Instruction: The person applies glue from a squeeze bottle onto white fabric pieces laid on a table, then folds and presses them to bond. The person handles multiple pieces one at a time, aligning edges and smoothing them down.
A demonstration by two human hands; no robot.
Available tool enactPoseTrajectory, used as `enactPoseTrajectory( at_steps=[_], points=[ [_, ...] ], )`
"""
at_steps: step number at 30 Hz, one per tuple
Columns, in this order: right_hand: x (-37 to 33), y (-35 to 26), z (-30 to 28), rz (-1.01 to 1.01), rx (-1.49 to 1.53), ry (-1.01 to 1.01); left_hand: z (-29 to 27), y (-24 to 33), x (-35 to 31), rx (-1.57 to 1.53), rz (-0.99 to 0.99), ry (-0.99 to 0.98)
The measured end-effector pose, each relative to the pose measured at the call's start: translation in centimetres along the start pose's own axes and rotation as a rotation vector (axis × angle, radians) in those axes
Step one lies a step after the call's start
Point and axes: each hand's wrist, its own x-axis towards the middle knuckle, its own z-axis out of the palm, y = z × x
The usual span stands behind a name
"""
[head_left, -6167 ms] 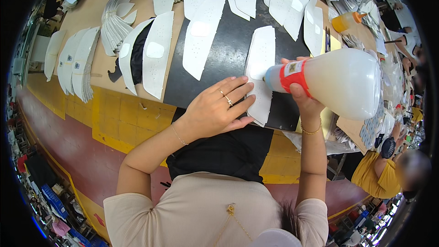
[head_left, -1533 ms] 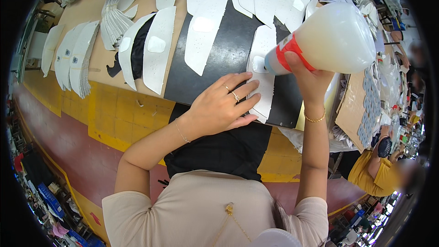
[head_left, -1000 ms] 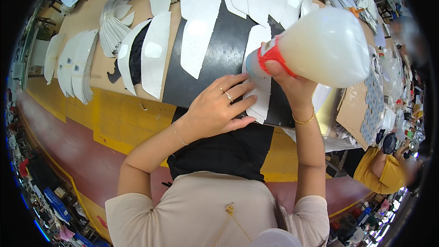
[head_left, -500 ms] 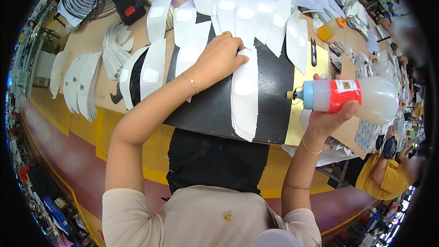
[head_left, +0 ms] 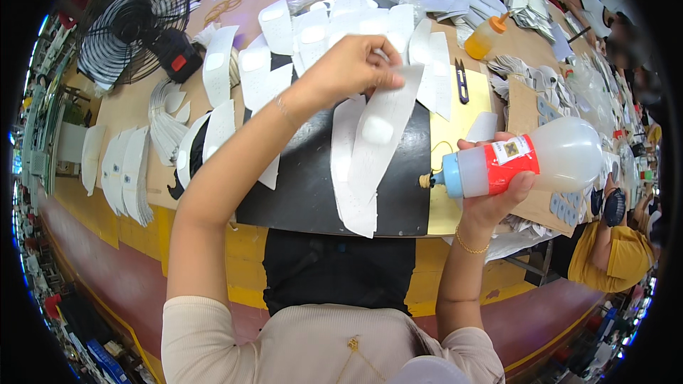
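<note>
Between the thumb and fingers of my left hand (head_left: 366, 67) is the upper end of a white perforated fabric piece (head_left: 380, 124) with a pale oval patch. It is lifted and tilted over a stack of like pieces (head_left: 348, 199), its lower end still on them. That stack lies on a black board (head_left: 292, 185). My right hand (head_left: 498, 199) is wrapped round a translucent squeeze bottle (head_left: 562, 156) with a red label and blue cap, held sideways above the board's right edge. Its nozzle points left. More white pieces with patches (head_left: 313, 35) are spread across the board's far side.
A black fan (head_left: 135, 25) stands at the far left, beside stacked white pieces (head_left: 128, 171). On the right are a yellow sheet (head_left: 445, 149), thread snips (head_left: 462, 82), an orange-tipped bottle (head_left: 486, 37) and cardboard with grey pads (head_left: 523, 110). A person in yellow (head_left: 612, 256) is farther right.
My left hand has raised the top fabric piece off the stack and swung its upper end to the right. The bottle in my right hand has shifted slightly left and down in view.
</note>
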Motion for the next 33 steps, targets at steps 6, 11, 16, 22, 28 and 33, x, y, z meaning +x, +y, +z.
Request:
enactPoseTrajectory(
  at_steps=[6, 11, 16, 22, 28, 33],
  points=[
    [-0.4, -0.1, -0.9, -0.018, -0.031, -0.008, -3.2, -0.8, 9.2, 0.112, 0.124, 0.155],
    [-0.5, 0.0, -1.4, 0.009, -0.045, 0.000, -4.5, -2.1, 12.6, 0.250, 0.106, 0.225],
    [-0.2, 0.5, -0.2, 0.026, -0.003, -0.046, -6.3, -2.1, 10.9, 0.457, 0.352, 0.448],
    [0.6, 1.3, 0.6, -0.028, -0.018, -0.109, 0.1, 0.6, -4.5, 0.594, 0.417, 0.381],
    [1.3, 3.2, 5.8, -0.017, -0.197, -0.351, 6.9, -5.9, -17.6, 1.021, 0.624, 0.181],
    [1.5, 3.2, 7.9, -0.166, -0.503, -0.542, 7.9, -7.5, -18.5, 1.003, 0.577, 0.246]
  ],
)
